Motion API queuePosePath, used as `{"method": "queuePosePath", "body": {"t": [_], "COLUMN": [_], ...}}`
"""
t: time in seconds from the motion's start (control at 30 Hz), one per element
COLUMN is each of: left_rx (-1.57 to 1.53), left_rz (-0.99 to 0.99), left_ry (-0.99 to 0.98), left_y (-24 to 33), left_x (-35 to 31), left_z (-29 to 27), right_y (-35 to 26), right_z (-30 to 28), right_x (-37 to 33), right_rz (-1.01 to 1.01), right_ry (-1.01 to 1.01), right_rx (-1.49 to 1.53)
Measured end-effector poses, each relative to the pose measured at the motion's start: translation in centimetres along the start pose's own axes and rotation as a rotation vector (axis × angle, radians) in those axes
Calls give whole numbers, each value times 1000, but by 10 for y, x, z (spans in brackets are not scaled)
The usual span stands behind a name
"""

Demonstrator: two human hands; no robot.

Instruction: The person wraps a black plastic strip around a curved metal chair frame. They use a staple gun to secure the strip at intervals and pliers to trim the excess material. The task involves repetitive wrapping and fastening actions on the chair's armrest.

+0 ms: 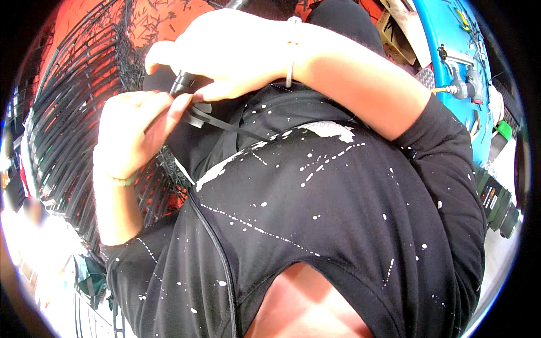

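Observation:
A black tube (181, 84) with a glossy, ringed end lies between my two hands, above my lap. My right hand (225, 48) comes across from the right, its fingers curled round the tube; part of the hand is washed out by glare. Close to the tube's lower end, my left hand (135, 127) is closed, with thumb and finger pinched against it. From beside the pinch a thin black strip (228, 127) trails over my dark shirt. What sits between the left fingertips is partly hidden.
On the left, many long black strips (73, 141) lie in rows over a red surface (84, 19) strewn with black scraps. At the right, a blue table (445, 28) bears a metal tool (465, 81) with an orange hose. A cardboard box (391, 36) stands beside it.

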State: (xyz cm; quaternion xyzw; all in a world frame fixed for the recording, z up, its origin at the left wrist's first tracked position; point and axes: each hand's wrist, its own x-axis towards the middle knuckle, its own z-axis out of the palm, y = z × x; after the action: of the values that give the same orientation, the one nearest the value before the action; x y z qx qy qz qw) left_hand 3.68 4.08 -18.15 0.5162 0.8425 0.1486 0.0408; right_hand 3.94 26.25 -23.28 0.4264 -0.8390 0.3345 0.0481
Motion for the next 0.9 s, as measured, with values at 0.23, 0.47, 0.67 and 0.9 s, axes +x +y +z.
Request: {"method": "queuePosePath", "body": {"t": [0.23,0.47,0.67,0.9], "left_rx": [-655,-1018,-1139,-1245], "left_rz": [-266,-624,-724,-751], "left_ry": [49,92,213,367], "left_y": [-13,-24,-17,-23], "left_x": [5,6,22,47], "left_z": [10,26,33,43], "right_y": [6,8,55,99], "right_z": [-3,-16,-27,-36], "right_x": [-5,-11,-16,-11], "right_rz": [-29,-39,-16,-33], "right_ry": [106,124,843,863], "right_rx": [-18,-45,-343,-429]}}
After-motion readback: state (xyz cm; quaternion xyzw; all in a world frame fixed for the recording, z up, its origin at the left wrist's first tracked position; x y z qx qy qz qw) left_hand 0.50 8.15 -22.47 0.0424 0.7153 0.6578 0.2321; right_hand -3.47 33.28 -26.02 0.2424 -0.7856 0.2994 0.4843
